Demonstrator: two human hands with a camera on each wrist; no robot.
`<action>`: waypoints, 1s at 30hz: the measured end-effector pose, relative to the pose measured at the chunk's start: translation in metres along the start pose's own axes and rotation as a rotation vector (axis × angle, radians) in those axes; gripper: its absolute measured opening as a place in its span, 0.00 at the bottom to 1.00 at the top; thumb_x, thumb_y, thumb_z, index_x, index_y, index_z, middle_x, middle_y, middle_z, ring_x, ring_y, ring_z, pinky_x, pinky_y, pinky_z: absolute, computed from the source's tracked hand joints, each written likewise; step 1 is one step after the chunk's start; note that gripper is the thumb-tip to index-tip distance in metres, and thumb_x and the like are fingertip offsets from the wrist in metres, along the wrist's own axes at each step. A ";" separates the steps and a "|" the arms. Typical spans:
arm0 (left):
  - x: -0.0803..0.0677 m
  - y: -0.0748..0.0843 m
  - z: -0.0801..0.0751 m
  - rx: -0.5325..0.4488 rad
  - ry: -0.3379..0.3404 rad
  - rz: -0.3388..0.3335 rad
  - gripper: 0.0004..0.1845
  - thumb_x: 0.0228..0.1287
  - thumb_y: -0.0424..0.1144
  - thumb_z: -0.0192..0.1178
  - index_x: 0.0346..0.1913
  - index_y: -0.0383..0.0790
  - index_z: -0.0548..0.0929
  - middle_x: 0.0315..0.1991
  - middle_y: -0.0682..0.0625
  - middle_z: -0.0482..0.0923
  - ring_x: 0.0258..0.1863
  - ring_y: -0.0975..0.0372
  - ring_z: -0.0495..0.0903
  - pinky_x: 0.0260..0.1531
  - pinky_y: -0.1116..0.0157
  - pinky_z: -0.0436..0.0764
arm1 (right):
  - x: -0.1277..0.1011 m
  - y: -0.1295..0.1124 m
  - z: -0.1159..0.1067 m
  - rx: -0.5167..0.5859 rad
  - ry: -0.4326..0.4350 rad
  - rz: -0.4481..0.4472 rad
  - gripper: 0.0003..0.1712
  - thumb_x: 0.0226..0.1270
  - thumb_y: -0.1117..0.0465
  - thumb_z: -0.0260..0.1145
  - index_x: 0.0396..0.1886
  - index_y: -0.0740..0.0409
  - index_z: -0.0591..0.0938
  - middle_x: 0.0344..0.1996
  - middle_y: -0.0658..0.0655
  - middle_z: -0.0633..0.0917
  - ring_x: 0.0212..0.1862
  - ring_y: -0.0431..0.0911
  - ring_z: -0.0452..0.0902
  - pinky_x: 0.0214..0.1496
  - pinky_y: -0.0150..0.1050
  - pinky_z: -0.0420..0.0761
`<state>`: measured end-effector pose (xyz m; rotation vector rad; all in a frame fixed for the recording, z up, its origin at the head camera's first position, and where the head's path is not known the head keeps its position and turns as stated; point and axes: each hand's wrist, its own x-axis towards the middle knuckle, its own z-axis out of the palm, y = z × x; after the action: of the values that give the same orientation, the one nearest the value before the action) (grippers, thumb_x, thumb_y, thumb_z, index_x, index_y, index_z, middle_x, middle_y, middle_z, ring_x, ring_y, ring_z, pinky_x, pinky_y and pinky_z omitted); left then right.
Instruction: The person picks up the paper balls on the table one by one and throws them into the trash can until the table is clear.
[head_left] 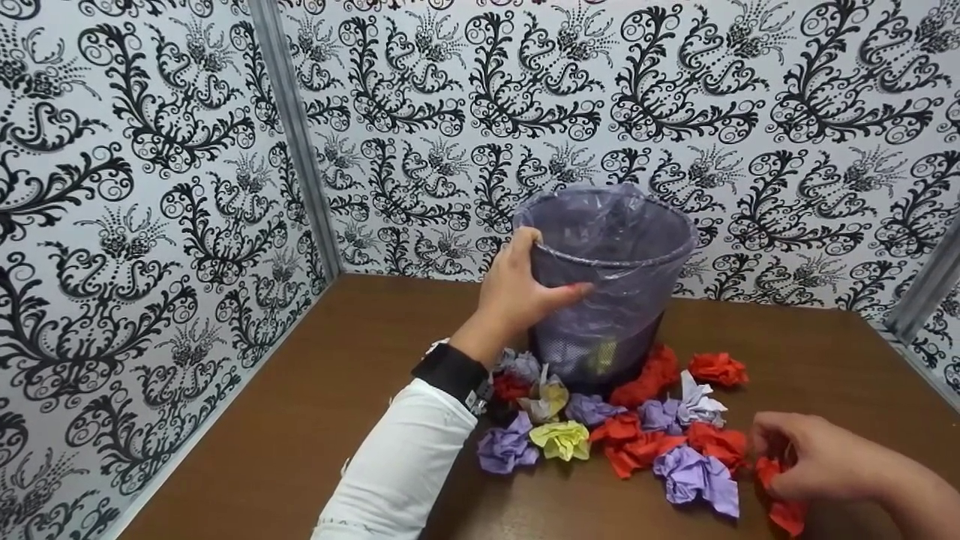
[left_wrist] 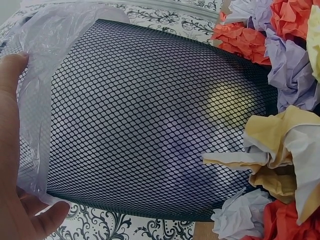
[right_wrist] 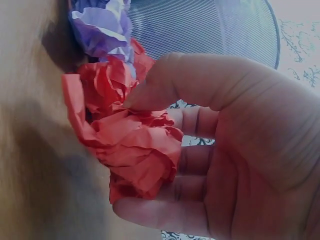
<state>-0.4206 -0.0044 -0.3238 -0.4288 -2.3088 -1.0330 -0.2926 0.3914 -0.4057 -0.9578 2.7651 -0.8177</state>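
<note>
A black mesh wastebasket [head_left: 592, 352] lined with a translucent purple bag [head_left: 637, 292] stands on the table, leaning slightly. My left hand [head_left: 517, 289] grips its rim on the left side, thumb along the outside of the bag. Through the mesh in the left wrist view, a blurred yellow shape [left_wrist: 227, 102] shows inside. At the right, my right hand [head_left: 832, 457] holds a crumpled red paper ball [right_wrist: 140, 145] between thumb and fingers, low over the table. Beside it lie a purple paper ball [head_left: 697, 476] and another red one [head_left: 716, 444].
Crumpled papers crowd the basket's foot: yellow [head_left: 562, 439], purple [head_left: 508, 444], white [head_left: 699, 401] and red [head_left: 718, 368] among them. The brown table [head_left: 300, 390] meets patterned wall panels [head_left: 420, 135] at the back and left.
</note>
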 end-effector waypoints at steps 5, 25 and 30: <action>0.000 -0.001 0.001 0.004 0.000 -0.002 0.48 0.21 0.84 0.62 0.49 0.62 0.66 0.40 0.62 0.72 0.39 0.66 0.73 0.37 0.63 0.76 | -0.001 -0.003 -0.003 -0.008 0.065 -0.023 0.22 0.40 0.70 0.73 0.31 0.45 0.74 0.23 0.42 0.78 0.25 0.34 0.74 0.22 0.32 0.75; -0.001 0.000 0.001 -0.028 -0.009 -0.002 0.48 0.20 0.83 0.63 0.49 0.62 0.66 0.42 0.62 0.73 0.40 0.66 0.74 0.38 0.61 0.77 | -0.009 -0.018 -0.023 -0.035 0.355 -0.004 0.19 0.48 0.68 0.76 0.39 0.47 0.81 0.25 0.47 0.82 0.26 0.40 0.77 0.26 0.34 0.78; -0.001 0.000 0.000 -0.001 0.006 0.009 0.48 0.21 0.84 0.62 0.48 0.61 0.66 0.41 0.62 0.73 0.39 0.66 0.74 0.37 0.62 0.77 | -0.009 -0.025 -0.027 -0.018 0.457 -0.011 0.19 0.49 0.69 0.76 0.40 0.52 0.81 0.27 0.46 0.84 0.26 0.41 0.80 0.27 0.33 0.80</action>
<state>-0.4201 -0.0046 -0.3247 -0.4350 -2.2992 -1.0296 -0.2786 0.3928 -0.3708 -0.8801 3.1487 -1.1413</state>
